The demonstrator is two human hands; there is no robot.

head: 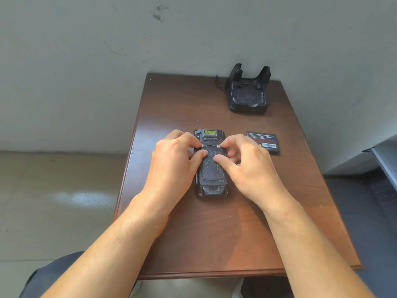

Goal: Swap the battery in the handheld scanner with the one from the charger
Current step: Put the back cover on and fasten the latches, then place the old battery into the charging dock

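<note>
The black handheld scanner (211, 175) lies face down in the middle of the brown table (193, 233), its textured back cover in place. My left hand (174, 164) rests on its left side, index fingertip at the left silver latch and thumb on the cover. On the right side my right hand (249, 166) mirrors it, index fingertip at the right latch, thumb pressing the cover. A flat black battery (264, 143) with a label lies on the table to the right of the scanner. The black charger cradle (248, 92) stands at the back right, with no battery visible in it.
A thin black cable (219, 84) runs from the cradle's left side. The table stands against a grey wall. A grey metal piece of furniture (384, 160) is at the right edge. The floor lies to the left, and my knee shows at the bottom left.
</note>
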